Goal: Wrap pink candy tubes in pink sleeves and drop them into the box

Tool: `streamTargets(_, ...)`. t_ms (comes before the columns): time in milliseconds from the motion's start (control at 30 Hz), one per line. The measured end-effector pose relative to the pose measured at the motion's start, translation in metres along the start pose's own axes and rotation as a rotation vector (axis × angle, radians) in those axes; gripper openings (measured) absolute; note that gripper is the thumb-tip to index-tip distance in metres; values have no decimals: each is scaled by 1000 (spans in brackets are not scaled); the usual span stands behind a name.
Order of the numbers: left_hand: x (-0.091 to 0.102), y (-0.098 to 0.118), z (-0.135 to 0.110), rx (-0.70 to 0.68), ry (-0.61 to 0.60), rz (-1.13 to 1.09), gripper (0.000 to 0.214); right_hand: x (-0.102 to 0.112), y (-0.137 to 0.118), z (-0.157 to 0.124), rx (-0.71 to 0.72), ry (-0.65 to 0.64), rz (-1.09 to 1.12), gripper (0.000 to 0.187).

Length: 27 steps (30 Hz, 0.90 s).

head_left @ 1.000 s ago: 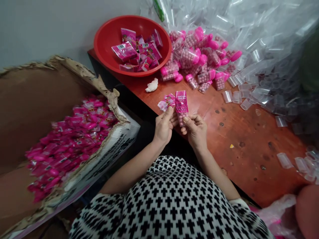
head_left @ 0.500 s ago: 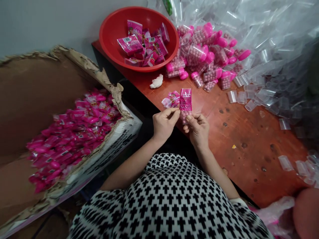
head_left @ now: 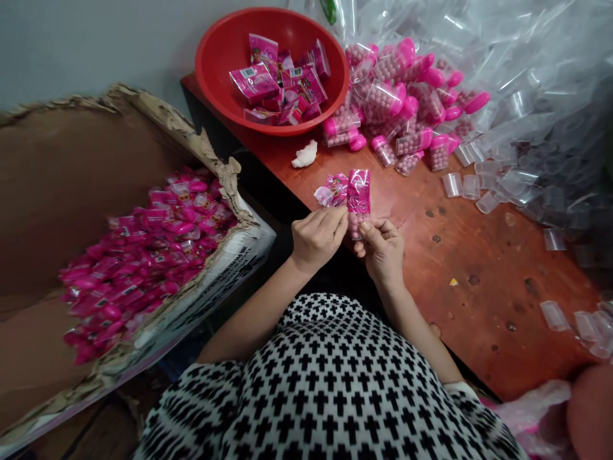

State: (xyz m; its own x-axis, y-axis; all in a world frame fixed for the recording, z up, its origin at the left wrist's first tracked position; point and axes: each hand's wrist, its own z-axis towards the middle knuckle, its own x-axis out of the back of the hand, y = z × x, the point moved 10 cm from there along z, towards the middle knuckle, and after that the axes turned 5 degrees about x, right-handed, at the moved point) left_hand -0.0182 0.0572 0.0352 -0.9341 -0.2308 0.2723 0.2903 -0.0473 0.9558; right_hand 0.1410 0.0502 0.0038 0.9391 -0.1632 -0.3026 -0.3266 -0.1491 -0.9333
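Observation:
My right hand (head_left: 385, 246) is closed round the lower end of a clear candy tube (head_left: 355, 225) of small pink balls, holding it upright near the table's front edge. A shiny pink printed wrapper (head_left: 359, 188) covers the tube's upper part and stands above my fingers. On the other side my left hand (head_left: 318, 239) is closed, its fingertips pinched at the wrapper's lower left edge. Just beyond my left hand, a small pile of similar pink wrappers (head_left: 332, 190) lies on the table.
A red bowl (head_left: 211, 83) of pink packets stands at the back, beside a white lump (head_left: 305, 154). Pink-capped candy tubes (head_left: 383, 99) and empty clear tubes (head_left: 488, 202) cover the far side of the table (head_left: 431, 300). At left, a torn cardboard box (head_left: 230, 172) holds many wrapped tubes.
The fingers of my left hand have curled in more and turned at the wrapper's edge. My right hand keeps its hold on the tube. The whole view has shifted slightly.

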Motion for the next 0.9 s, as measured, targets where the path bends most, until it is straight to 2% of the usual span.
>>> streamTargets(133,-1,7,-1,-62,-17,81,14,1,1,0,16,-13,-10,27)
streamTargets(333,-6,23,-2,-240,-24,358,19,3,3,-5,37,13,-27,24)
streamTargets(467,-10,29,-7,-295,-24,378,16,3,5,-6,48,51,-5,23)
streamTargets(600,-26,33,-24,-356,-122,364,17,9,1,3,96,129,50,21)
streamTargets(667,-26,28,-25,-289,-125,289,19,10,-1,7,99,128,45,21)
streamTargets(700,-21,21,-21,-207,-91,215,18,10,-1,7,95,120,40,22)
streamTargets(800,-8,-11,-7,143,-8,-197,19,7,1,5,76,83,24,24)
streamTargets(900,-32,-25,-1,398,-163,-631,30,-1,4,-1,52,17,-29,24)
